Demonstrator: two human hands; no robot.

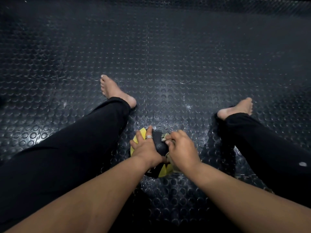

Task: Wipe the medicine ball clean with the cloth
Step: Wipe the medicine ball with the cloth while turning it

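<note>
The medicine ball (159, 145) is seen on the studded floor (185, 64) between the legs. It is steadied by the spread left hand (145, 147); the cloth (165, 137) is apparently bunched in the right hand (180, 148) (fingers partly hidden). Rolling is risked if steadying pressure slackens

Looked rubbery: floor (168, 64) black, studded all over with raised round discs, faintly glossy where lit. Medicine ball (159, 145) matt, black and yellow panels, slightly grained. Cloth (165, 137) pale, soft, crumpled, frayed at the edge. Trousers (75, 140) plain matt black fabric. Ring (148, 137) shiny metal.
</note>
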